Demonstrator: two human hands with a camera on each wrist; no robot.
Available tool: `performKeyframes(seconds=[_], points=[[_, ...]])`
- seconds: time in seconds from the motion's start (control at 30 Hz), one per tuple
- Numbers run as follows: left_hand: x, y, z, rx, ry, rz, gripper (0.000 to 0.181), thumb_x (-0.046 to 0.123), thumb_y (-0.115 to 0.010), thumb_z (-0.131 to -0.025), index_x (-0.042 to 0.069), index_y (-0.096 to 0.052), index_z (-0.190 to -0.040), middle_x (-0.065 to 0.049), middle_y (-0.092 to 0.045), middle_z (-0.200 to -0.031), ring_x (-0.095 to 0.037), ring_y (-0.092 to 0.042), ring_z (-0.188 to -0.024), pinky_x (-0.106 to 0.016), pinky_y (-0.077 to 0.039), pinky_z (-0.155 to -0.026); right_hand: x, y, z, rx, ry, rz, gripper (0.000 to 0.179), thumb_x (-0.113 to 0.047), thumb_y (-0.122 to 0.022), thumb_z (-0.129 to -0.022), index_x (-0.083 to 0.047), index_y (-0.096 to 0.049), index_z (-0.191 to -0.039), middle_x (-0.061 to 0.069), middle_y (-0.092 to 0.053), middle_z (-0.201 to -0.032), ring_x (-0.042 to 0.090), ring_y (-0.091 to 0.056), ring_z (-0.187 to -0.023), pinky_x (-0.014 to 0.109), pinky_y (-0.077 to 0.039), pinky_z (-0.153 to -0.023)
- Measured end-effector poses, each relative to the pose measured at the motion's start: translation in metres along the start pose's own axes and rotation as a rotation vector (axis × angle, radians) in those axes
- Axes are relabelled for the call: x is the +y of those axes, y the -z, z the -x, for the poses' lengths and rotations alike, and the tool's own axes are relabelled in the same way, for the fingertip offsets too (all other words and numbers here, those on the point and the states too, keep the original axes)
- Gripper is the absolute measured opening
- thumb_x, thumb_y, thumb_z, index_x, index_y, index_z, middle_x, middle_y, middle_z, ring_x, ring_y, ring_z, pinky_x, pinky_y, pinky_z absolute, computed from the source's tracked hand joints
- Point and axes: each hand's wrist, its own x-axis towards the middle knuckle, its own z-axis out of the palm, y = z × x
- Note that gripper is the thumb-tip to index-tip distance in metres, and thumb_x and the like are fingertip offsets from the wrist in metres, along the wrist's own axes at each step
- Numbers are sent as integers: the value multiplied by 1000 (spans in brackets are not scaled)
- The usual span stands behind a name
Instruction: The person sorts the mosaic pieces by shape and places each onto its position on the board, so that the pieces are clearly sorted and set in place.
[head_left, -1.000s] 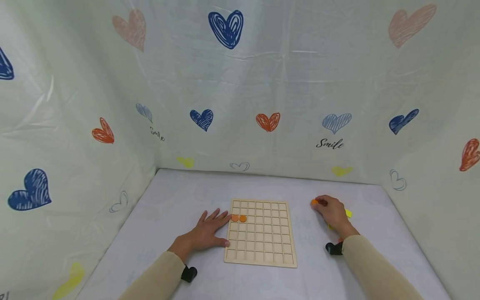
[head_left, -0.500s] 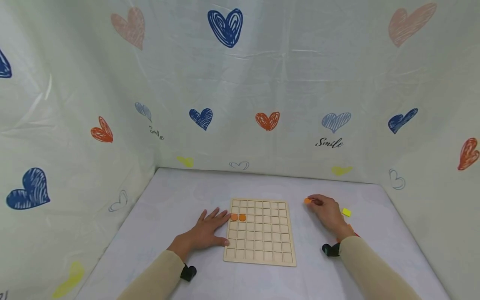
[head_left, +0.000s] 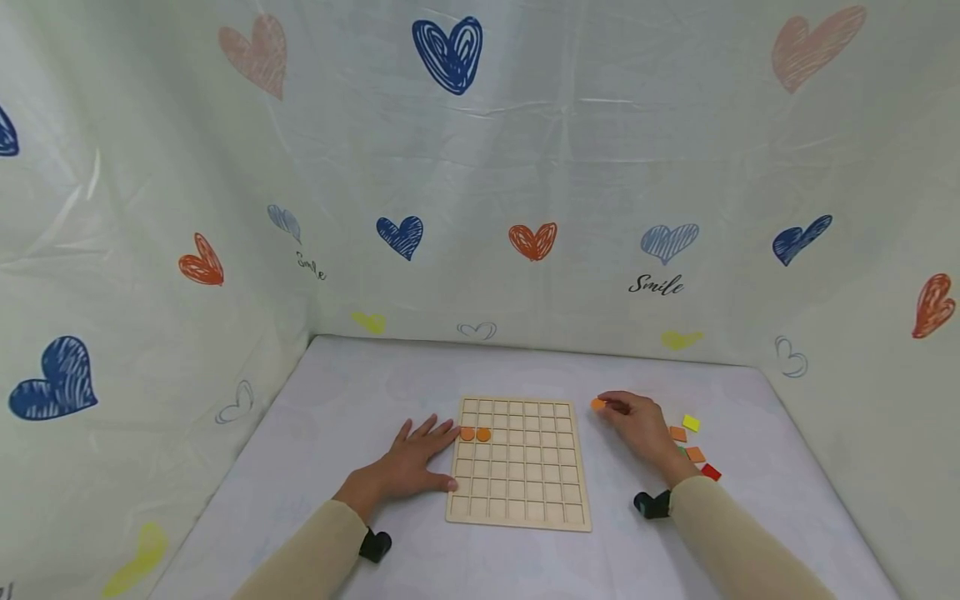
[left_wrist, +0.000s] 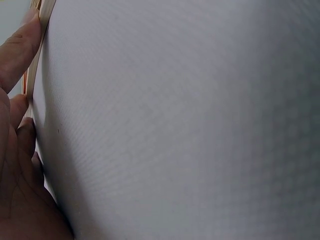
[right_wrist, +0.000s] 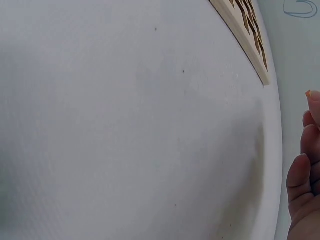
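Observation:
A square wooden grid board (head_left: 525, 462) lies on the table, with two orange discs, a left one (head_left: 467, 434) and a right one (head_left: 483, 435), side by side in its third row at the left. My left hand (head_left: 405, 464) lies with fingers spread, fingertips and thumb at the board's left edge. Just right of the board's upper right corner, my right hand (head_left: 637, 425) pinches an orange disc (head_left: 597, 404) between thumb and fingers. In the right wrist view the right hand (right_wrist: 305, 175) shows at the edge, with only a sliver of orange at its fingertip.
Right of and partly behind the right forearm lie loose square tiles: a yellow tile (head_left: 692, 423), an upper orange tile (head_left: 678, 434), a lower orange tile (head_left: 696, 455), a red tile (head_left: 711, 472) and a partly hidden green piece (head_left: 682, 451). A heart-printed curtain (head_left: 562, 167) encloses the table.
My right hand has moved left toward the board with the orange disc, uncovering the loose tiles behind it. The left hand has stayed at the board's edge.

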Motion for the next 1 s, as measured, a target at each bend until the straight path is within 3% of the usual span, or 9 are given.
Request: performKeyframes(seconds=[0.4,0.83,1.0], points=[[1,1,2,-6,-10,10,97,62,-76,-89,21,-35,-167,-1,-29,-174,-32,-11,-165,-62,2,-132,-21,-18,4,-3,24,-28,28,-15,-77,-97,-9,-78,-124,11,-77,-116,28,-70,-107,47,-60,-94],[-1,-1,0,8,-1,14,96,62,-76,-88,23,-36,-166,2,-30,-174,-31,-11,-165,-61,2,-132,-37,-37,6,-39,28,-80,27,-14,-76,-97,-10,-78,-124,8,-77,-116,23,-69,-106,39,-61,-91],[0,-1,0,10,3,9,95,60,-78,-88,24,-36,-166,2,-30,-174,-31,-12,-165,-61,1,-132,-44,-44,6,-57,45,-105,25,-14,-78,-96,-10,-79,-121,6,-77,-109,21,-69,-100,31,-60,-83]])
